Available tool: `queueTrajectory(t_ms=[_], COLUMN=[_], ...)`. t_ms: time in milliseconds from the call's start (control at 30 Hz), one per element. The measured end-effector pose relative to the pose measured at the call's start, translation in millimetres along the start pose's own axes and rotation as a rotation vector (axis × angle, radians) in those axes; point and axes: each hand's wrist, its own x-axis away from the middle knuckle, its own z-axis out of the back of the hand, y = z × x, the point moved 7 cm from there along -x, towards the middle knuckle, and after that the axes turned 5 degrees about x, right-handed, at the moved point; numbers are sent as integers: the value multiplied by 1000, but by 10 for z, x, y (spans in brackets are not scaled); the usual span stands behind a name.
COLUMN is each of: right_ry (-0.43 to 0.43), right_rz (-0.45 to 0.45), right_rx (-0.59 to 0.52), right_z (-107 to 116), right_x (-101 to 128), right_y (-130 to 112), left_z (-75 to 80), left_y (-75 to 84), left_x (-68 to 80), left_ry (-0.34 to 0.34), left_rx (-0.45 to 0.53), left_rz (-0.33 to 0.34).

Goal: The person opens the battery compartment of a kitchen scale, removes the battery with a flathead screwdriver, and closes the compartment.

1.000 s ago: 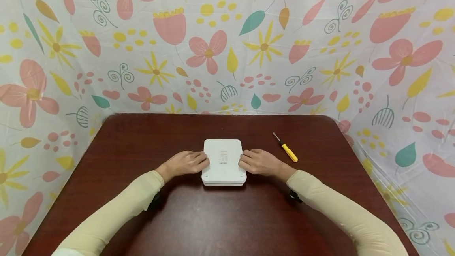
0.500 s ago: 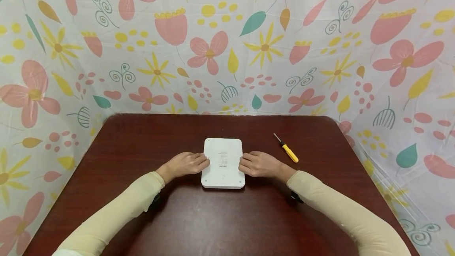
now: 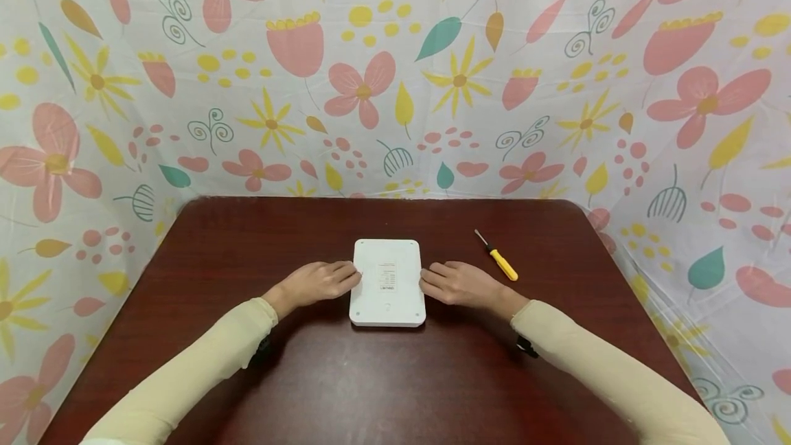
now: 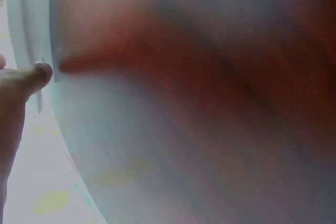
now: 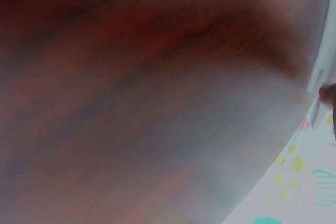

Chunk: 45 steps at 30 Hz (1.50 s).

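Note:
A flat white rectangular device (image 3: pixel 388 307) with rounded corners lies mid-table, a printed label on its upper face and small round recesses at its corners. Its exact kind cannot be told. My left hand (image 3: pixel 318 281) holds its left edge with bent fingers; in the left wrist view the thumb (image 4: pixel 39 72) meets the pale side of the device (image 4: pixel 37 19). On the opposite edge my right hand (image 3: pixel 462 285) grips with curled fingers, and a thumb tip (image 5: pixel 328 94) touches the side in the right wrist view. The undersides of both grips are hidden from the head view.
A screwdriver (image 3: pixel 503 264) with a yellow handle lies behind the right hand, its shaft pointing to the back left. The dark red-brown table (image 3: pixel 383 383) ends at a flower-printed curtain (image 3: pixel 364 143) behind and at both sides.
The device's near side, which showed two stacked edges a second ago, now shows one thicker edge, and its face has tilted slightly. Both hands have shifted slightly outward in the last half second.

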Motion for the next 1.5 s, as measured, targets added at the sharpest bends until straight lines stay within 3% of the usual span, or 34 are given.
queueTrajectory(t_ms=[133,267,367,500,600,700,833,933,1200,1333,1500], right_ry=[-60,-84,-105,-123,-129,-132,-170,-231,-293,-319,-338], right_rz=[-169,-448,-673,-903,-1024,-1116,-1236,-1352,-1691,-1743,-1735], right_rx=[-147,-311,-405,-535,-644,-738,-863,-979,-1435,-1548,-1618], right_z=[117,244,320,383,413,432,414,364,216,180,154], right_x=[107,170,215,271,292,301,330,381,439,399,339], right_y=[106,260,352,391,371,336,270,197,-120,-282,-441], left_z=[24,31,-8,-137,-260,-370,-492,-582,-805,-880,-933], left_y=[-189,-484,-742,-1014,-1097,-1103,-1050,-1008,-909,-831,-801], left_x=[68,134,196,319,404,460,470,435,329,288,252], left_ry=[-41,-66,-131,-208,-240,-271,-297,-306,-365,-359,-292], left_rx=[59,195,321,599,831,1007,1205,1324,1481,1557,1582], left_rz=[79,252,482,848,1068,1213,1327,1370,1431,1454,1494])
